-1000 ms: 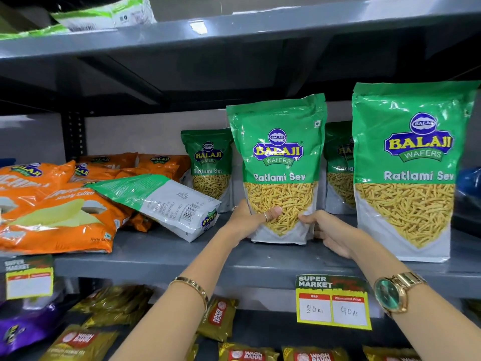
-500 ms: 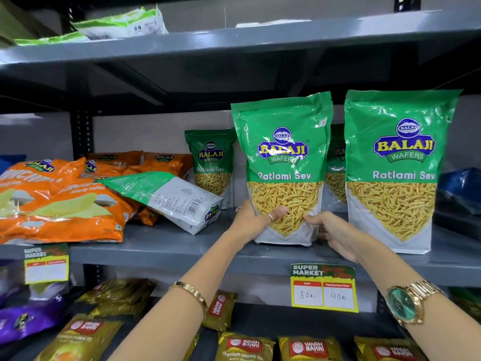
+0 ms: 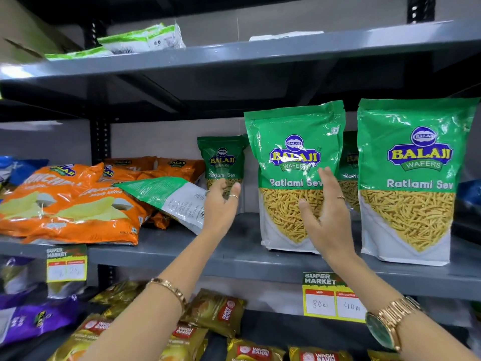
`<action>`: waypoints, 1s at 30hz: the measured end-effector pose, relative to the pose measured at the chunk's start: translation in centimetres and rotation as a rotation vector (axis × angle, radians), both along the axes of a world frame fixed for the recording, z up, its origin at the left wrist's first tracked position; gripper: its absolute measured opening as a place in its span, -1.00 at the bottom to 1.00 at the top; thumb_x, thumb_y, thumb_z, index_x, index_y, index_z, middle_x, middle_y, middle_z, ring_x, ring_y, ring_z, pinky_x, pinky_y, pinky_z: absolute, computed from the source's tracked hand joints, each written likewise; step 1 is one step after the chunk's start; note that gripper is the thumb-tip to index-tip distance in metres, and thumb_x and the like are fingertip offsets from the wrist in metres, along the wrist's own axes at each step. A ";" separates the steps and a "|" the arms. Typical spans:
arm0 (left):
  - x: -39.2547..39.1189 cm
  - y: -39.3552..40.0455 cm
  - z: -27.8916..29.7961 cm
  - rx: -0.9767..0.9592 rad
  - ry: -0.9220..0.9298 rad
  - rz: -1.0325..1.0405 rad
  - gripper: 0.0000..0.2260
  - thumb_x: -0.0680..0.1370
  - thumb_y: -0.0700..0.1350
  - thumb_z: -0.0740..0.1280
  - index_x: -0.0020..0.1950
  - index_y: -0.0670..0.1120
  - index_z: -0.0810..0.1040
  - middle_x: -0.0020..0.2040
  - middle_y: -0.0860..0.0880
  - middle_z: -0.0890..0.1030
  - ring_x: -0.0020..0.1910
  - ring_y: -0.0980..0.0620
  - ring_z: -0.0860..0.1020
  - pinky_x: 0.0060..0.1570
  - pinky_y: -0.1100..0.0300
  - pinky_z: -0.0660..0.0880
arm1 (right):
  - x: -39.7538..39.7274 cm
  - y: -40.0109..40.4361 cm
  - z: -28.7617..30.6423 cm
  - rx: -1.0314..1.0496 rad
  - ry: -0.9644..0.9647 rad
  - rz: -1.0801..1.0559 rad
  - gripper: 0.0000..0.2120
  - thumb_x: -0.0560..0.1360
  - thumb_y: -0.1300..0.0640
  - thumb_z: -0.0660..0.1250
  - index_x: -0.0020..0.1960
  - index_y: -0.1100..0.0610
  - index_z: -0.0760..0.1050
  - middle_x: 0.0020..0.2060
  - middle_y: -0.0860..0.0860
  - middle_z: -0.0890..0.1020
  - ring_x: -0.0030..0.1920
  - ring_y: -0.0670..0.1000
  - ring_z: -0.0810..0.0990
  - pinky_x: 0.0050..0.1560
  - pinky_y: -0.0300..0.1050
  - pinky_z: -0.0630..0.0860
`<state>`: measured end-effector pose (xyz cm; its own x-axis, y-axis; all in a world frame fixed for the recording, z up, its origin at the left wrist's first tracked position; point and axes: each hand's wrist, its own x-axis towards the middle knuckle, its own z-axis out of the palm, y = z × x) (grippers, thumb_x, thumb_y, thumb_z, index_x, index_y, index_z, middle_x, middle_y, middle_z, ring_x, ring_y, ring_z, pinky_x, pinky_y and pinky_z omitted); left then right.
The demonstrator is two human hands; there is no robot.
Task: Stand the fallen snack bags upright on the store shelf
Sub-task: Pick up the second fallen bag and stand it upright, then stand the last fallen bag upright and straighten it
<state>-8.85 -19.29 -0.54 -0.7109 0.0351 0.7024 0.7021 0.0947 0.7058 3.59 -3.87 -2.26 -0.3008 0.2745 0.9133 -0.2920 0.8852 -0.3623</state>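
Note:
A green Ratlami Sev bag (image 3: 294,162) stands upright on the grey middle shelf (image 3: 182,248). My right hand (image 3: 325,212) is open, fingers spread flat in front of its lower right side, not gripping it. A fallen green bag (image 3: 166,196) lies back side up, tilted against the orange bags. At its right end my left hand (image 3: 223,204) is open with the fingers apart; I cannot tell whether it touches the bag. Another large green bag (image 3: 416,178) stands upright at the right.
Two smaller green bags (image 3: 223,160) (image 3: 350,162) stand at the shelf's back. Orange chip bags (image 3: 70,212) lie flat in a pile on the left. Flat green packets (image 3: 140,40) rest on the upper shelf. Tea packets (image 3: 213,311) fill the lower shelf. A price tag (image 3: 333,298) hangs on the edge.
Both hands have let go of the middle bag, which now stands by itself. My left hand moved left toward the fallen bag; my right hand rose and opened.

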 end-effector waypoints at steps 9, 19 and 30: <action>-2.8 -6.1 1.3 -0.025 0.039 0.213 -0.60 0.53 -0.01 0.24 0.30 -0.16 0.36 0.30 -0.14 0.47 0.29 -0.06 0.39 0.16 0.20 0.26 | -3.6 -5.4 1.8 0.212 0.014 0.061 -0.46 0.46 0.19 0.24 0.41 0.27 0.25 0.47 0.19 0.23 0.46 0.12 0.21 0.31 -0.40 0.09; -6.4 -11.4 1.2 0.165 -0.253 0.515 -0.46 0.43 -0.08 0.38 0.29 -0.28 0.27 0.28 -0.28 0.42 0.27 -0.22 0.36 0.22 -0.01 0.33 | -12.0 -10.5 2.2 0.332 -0.412 0.185 -0.18 0.42 -0.11 0.31 0.51 0.15 -0.01 0.54 0.04 0.05 0.51 -0.02 0.06 0.40 -0.17 0.15; -11.5 -10.9 0.1 0.589 -0.803 -0.127 -0.38 0.34 0.18 0.39 0.29 -0.10 0.38 0.19 -0.10 0.56 0.14 -0.14 0.52 0.22 -0.09 0.44 | -16.4 -12.0 1.0 0.374 -0.714 -0.029 -0.04 0.19 -0.23 0.43 0.38 0.22 0.13 0.31 0.12 0.38 0.26 0.14 0.42 0.11 -0.07 0.43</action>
<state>-20.39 -30.22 -0.48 -0.9970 -0.0553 -0.0534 -0.0217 -0.4645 0.8853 -12.83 -15.90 -1.24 -0.8441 0.0055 0.5361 -0.0769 0.9884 -0.1312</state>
